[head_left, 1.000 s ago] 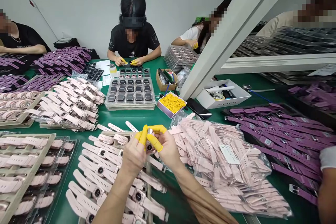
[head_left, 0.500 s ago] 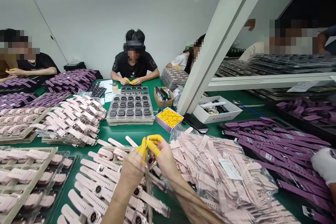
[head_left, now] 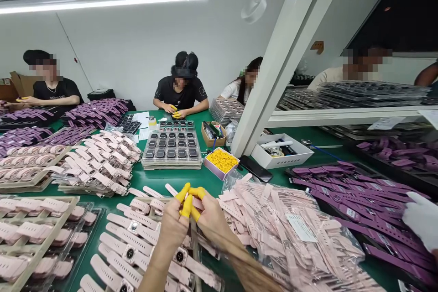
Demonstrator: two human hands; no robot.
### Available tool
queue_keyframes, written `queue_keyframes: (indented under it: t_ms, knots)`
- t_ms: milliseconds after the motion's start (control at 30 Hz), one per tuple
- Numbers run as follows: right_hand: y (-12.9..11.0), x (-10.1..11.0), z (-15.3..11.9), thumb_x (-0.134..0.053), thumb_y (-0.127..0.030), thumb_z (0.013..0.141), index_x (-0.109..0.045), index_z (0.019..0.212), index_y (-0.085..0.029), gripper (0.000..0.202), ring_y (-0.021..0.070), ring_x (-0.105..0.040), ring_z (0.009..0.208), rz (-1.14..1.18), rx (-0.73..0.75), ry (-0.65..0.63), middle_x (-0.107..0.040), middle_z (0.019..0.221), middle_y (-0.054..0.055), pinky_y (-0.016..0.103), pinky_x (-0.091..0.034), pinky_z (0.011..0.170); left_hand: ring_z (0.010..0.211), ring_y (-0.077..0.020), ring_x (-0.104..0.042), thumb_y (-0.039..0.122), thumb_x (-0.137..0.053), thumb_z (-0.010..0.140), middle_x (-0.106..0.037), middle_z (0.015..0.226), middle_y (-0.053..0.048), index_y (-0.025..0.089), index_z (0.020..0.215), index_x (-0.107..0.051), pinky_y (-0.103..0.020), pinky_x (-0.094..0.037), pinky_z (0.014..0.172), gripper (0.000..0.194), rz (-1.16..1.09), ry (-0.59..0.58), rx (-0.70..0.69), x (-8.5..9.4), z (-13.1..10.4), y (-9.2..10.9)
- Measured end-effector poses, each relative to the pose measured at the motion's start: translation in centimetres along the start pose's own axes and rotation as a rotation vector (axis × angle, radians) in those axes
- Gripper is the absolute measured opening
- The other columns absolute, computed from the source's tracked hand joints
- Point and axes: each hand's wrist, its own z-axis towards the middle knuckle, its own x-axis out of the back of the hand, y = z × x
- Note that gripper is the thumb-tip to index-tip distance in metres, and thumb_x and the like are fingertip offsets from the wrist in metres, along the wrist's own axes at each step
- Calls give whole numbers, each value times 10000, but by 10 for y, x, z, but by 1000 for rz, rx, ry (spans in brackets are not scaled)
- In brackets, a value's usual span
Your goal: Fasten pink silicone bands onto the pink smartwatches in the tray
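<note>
My left hand (head_left: 174, 224) and my right hand (head_left: 209, 213) meet in front of me, yellow finger cots on the fingertips. Both are closed in a pinch around something small; the fingers cover most of it, and only a pinkish sliver shows. Below and around them, pink-strapped watches (head_left: 132, 254) lie in rows on a tray, some with round dark sensors facing up. Just right of my right hand is a heap of pink watch straps (head_left: 270, 210) in clear plastic bags.
Beyond my hands stand a box of yellow finger cots (head_left: 221, 164), stacked clear trays of watch cases (head_left: 173, 146), a phone (head_left: 256, 169) and a white box (head_left: 282, 159). Purple straps (head_left: 359, 200) lie right, near another person's gloved hand (head_left: 422, 219). A slanted post (head_left: 273, 73) rises ahead.
My fingers have shifted their pinch and closed more tightly together. A dark round watch sensor seen beside my right fingers is now hidden. The view has tilted up slightly.
</note>
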Motion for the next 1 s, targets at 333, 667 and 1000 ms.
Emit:
queue_keyframes:
  t_ms: [333, 667, 1000]
  knots:
    - [-2, -7, -7, -698, -261, 932, -665, 1082, -224, 158, 215, -675, 880, -44, 39, -164, -709, 1006, 53, 339, -555, 800, 781, -216, -784, 522, -631, 968, -809, 933, -90, 170, 1086, -743, -335, -645, 739, 388, -359, 514, 60, 24, 4, 21]
    - [-3, -3, -13, -689, -261, 963, -595, 1125, -254, 187, 140, -547, 638, -24, 309, -11, -665, 932, 24, 281, -510, 597, 638, -188, -771, 528, -765, 869, -778, 787, -31, 155, 989, -757, -294, -651, 611, 391, -557, 584, 69, 22, 9, 32]
    - [-5, 0, -10, -703, -272, 963, -690, 1095, -294, 135, 204, -690, 835, 83, 341, -51, -706, 943, 50, 354, -598, 730, 659, -196, -778, 529, -725, 903, -783, 784, -48, 146, 1015, -747, -290, -644, 613, 399, -546, 526, 60, 17, 8, 33]
